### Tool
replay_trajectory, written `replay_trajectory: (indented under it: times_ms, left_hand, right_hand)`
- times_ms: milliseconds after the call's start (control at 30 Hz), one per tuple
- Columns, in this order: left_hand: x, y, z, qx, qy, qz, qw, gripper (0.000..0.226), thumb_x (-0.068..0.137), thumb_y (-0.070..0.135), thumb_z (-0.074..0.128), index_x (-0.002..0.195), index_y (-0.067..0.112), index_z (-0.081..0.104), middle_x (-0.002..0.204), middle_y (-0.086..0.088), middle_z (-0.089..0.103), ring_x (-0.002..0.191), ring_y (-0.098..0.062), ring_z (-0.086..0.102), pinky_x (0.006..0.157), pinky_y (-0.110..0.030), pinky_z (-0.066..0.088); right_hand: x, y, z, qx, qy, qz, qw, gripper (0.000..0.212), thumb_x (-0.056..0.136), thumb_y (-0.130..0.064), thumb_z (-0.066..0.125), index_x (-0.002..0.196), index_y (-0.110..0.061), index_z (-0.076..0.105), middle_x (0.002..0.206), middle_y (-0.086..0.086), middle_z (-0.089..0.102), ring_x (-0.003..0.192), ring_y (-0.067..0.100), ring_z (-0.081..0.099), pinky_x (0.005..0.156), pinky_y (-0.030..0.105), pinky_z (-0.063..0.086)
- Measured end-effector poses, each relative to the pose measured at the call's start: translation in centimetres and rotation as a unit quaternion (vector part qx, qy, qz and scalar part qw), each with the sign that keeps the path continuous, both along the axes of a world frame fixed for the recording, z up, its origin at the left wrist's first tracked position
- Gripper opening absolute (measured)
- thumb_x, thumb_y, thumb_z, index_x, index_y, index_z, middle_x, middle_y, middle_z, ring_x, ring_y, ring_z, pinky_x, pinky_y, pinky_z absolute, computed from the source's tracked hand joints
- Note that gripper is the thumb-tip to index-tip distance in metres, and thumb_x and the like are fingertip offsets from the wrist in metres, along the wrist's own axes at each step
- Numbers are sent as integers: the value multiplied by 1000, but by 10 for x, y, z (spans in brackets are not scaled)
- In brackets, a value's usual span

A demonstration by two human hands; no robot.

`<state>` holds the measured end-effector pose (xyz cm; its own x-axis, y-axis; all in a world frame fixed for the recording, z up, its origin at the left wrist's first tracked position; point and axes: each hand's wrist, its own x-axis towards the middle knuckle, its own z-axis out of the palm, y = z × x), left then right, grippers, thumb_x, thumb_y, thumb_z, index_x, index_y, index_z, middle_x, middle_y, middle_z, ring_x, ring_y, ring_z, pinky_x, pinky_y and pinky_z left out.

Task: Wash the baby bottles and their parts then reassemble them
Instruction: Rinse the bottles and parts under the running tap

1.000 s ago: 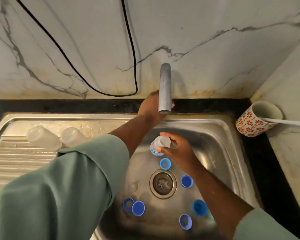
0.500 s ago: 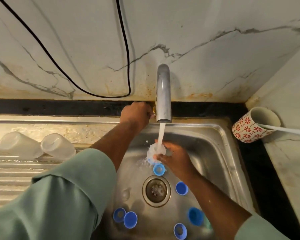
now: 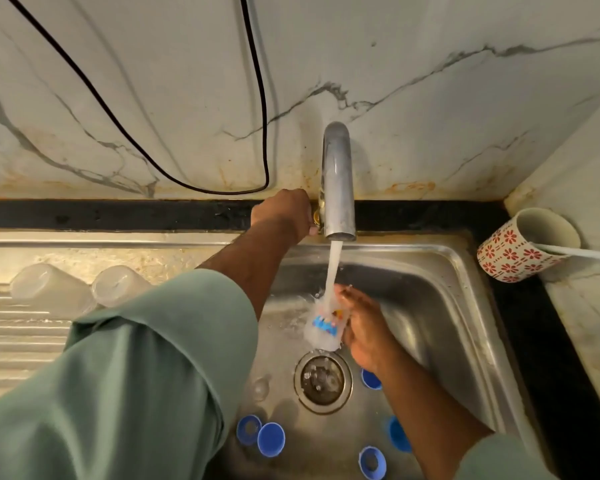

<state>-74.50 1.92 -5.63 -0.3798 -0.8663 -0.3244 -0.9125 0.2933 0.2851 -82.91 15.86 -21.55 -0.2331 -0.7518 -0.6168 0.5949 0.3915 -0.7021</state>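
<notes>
— Where are we holding the baby bottle (image 3: 324,325)?

— We are gripping it in our right hand (image 3: 362,327), under the water stream (image 3: 333,268) falling from the tap spout (image 3: 338,181). The bottle is lying against the fingers' inner side, to their left, with the fingers curling round its right flank; its printed blue label is facing us. It is hanging over the sink basin (image 3: 440,306), just above the drain (image 3: 323,379).

— And our left hand (image 3: 283,216)?

— We are closing it round the tap handle, just left of the spout; the handle itself is mostly hidden.

— What else are we seeing?

— Blue bottle rings (image 3: 260,436) are lying on the basin floor, and two clear bottles (image 3: 84,289) are resting on the drainboard (image 3: 18,344).
</notes>
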Motion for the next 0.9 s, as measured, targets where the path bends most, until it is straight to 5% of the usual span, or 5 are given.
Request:
replay_trajectory:
  times_ms: [67, 433, 567, 700, 900]
  left_hand:
    - [0, -1, -1, 11, 2, 1, 1000, 39, 95, 13, 61, 133, 6, 51, 131, -15, 58, 121, -34, 56, 95, -41, 44]
    - [0, -6, -9, 52, 68, 54, 995, 48, 93, 13, 64, 137, 1, 46, 138, -19, 51, 127, -37, 50, 104, -44, 43]
    - [-1, -4, -7, 45, 56, 59, 996, 52, 87, 12, 72, 133, 7, 50, 131, -13, 57, 121, -33, 55, 99, -45, 45]
    - [-1, 0, -7, 41, 61, 68, 995, 51, 87, 9, 72, 133, 7, 50, 130, -14, 58, 120, -34, 57, 98, -45, 46]
    - [-2, 5, -9, 20, 63, 84, 994, 36, 92, 5, 61, 128, 9, 53, 122, -14, 62, 109, -33, 61, 92, -43, 49]
  right_hand:
    - [-2, -2, 0, -1, -6, 62, 998, 15, 95, -10, 56, 103, -7, 68, 88, 13, 69, 75, 24, 68, 70, 39, 57]
    - [2, -16, -18, 29, -13, -2, 1000, 15, 95, -6, 56, 86, -5, 67, 75, 12, 66, 59, 19, 67, 50, 29, 55]
    - [13, -20, -17, 57, -38, -12, 998, 12, 90, -8, 65, 82, -5, 73, 69, 11, 70, 64, 27, 66, 66, 40, 57]
    - [16, -21, -22, 106, -78, 20, 991, 24, 87, -10, 64, 65, -11, 73, 61, 11, 60, 56, 26, 59, 61, 34, 56]
    - [23, -27, -19, 174, -79, 54, 980, 39, 82, -53, 68, 76, -14, 70, 64, 8, 63, 55, 24, 59, 56, 31, 49]
